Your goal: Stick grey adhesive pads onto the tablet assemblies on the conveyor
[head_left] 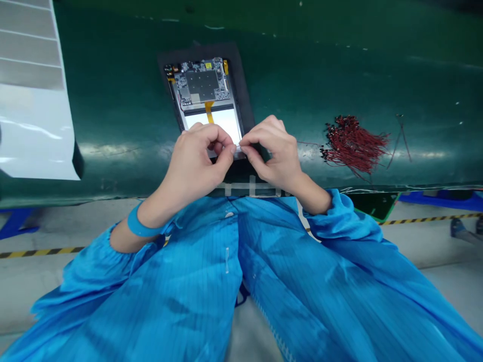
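Note:
My left hand (202, 156) and my right hand (273, 151) meet over the lower end of an opened tablet (202, 83). Between the two pinched sets of fingertips runs a short stretch of thin wire (238, 146), too fine to make out well. The tablet lies face down, its circuit board (221, 93) at the far end and an orange flex cable (209, 111) crossing toward a bright silver-white area (228, 123). My fingers hide part of its near end. A dark mat (241, 65) lies under the tablet.
To the right sits a tangled pile of red and black wires (356, 143) with small dark ends. A separate wire pair (400, 136) lies beyond it. Sheets of paper (33, 125) cover the left of the green table (121, 100). Tape strips (252, 186) mark its front edge.

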`<state>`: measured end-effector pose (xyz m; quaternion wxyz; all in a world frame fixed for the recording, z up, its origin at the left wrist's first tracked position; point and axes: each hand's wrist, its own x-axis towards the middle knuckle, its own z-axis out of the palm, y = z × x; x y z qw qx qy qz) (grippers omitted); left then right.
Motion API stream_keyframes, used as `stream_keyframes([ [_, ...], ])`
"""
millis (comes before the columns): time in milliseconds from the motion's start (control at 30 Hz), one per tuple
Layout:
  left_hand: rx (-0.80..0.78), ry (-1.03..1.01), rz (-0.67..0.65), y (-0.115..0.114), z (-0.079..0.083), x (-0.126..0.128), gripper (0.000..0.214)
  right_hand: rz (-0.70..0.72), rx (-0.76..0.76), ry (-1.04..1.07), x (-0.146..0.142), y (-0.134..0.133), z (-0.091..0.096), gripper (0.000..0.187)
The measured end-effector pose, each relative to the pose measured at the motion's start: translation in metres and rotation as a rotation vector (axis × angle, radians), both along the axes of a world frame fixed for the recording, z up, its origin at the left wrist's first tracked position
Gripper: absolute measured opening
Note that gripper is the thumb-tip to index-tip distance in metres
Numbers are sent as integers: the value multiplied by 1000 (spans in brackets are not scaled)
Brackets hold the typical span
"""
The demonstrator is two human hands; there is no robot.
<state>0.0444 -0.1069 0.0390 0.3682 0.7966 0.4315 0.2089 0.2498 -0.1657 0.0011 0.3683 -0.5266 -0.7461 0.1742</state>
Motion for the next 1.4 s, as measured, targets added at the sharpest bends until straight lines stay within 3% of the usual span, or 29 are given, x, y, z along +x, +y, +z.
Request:
stream_keyframes([
  [267, 163, 146, 137, -20, -20, -37, 13, 35, -196, -270, -5, -6, -9, 20],
  [567, 327, 104, 83, -44, -50, -57, 14, 144, -153, -419, -16, -10, -4, 27],
  [833, 345, 125, -8, -48, -50, -52, 18, 140, -104, -527, -14, -12, -7, 23],
  [1033, 293, 144, -3, -47, -52, -48, 22, 141, -161, -465, -18, -14, -3, 24],
  [1400, 397, 128, -24, -48, -59, -50, 26, 92, -166, -501, -22, -16, -5, 24],
])
